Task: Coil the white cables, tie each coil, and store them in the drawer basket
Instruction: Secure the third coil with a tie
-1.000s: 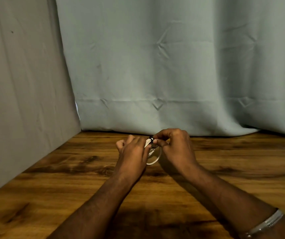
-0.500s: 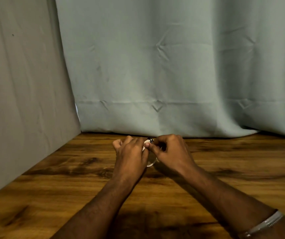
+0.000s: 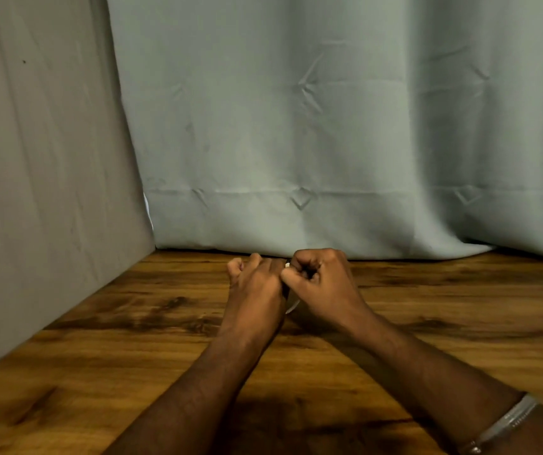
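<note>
Both hands sit close together on the wood table [image 3: 106,362], near its far edge, right in front of the green curtain [image 3: 329,126].

The left hand [image 3: 257,284] has its fingers curled in. The right hand [image 3: 322,280] is curled too, w/ thumb and fingers pinched at the spot where the 2 hands touch.

The white cable [image 3: 293,305] is squeezed between the hands. Only 2 small bits show: a thin pale loop peeking out low between the wrists, just above the table, and a tiny white bit at the top by the right thumb. Both hands hold the cable coil, but most of it is hidden, so I can't tell how many loops it has or if it is tied.

A silver bracelet [image 3: 506,421] is on the right arm, nearer the front edge of the table.

A gray cloth wall [image 3: 40,175] stands along the left side of the table and meets the curtain at the back left corner.
</note>
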The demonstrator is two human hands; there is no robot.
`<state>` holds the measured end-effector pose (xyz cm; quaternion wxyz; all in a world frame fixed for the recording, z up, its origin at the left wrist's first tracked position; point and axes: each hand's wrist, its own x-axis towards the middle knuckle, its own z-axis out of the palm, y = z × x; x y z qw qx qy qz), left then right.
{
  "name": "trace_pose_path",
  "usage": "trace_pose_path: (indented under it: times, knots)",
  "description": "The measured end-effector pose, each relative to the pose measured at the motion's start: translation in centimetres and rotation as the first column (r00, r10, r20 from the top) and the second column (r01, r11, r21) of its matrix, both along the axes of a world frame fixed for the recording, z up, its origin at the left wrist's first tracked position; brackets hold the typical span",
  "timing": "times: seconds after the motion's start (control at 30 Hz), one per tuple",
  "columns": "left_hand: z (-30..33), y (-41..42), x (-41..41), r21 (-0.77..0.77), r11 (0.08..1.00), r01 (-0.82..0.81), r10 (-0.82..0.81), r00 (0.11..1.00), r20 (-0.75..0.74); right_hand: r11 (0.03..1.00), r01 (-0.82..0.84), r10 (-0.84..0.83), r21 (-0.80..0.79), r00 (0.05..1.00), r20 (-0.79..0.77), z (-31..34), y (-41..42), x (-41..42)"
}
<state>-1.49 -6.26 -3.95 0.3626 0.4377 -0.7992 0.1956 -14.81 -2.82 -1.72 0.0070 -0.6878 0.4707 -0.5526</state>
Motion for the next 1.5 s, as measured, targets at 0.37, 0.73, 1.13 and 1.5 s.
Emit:
trace_pose_path:
  times: [0.37,0.73,1.13,1.5]
  knots:
    - [0.2,0.3,0.7,0.026,0.993,0.111,-0.105,0.979,-0.176,0.966,-0.253,0.259,-0.057,0.946,0.193,0.8,1.4,3.2]
    - [-1.5,-2.7,-0.3,0.361,0.787,0.500,-0.112,0.691,-0.714,0.986,0.142,-0.154,0.088,0.976,0.152,-0.1,-1.5,-2.9]
    - [-0.1,-1.8,0.2,0.152,0.588,0.794,-0.036,0.214,-0.976,0.805,-0.494,0.303,0.328,0.818,0.489,-2.7,-3.1,-1.8]
    - [-0.2,-2.5,1.2,0.247,0.759,0.603,-0.164,0.544,-0.823,0.869,-0.464,0.148,0.168,0.571,0.808,-2.1,-3.6,-2.0]
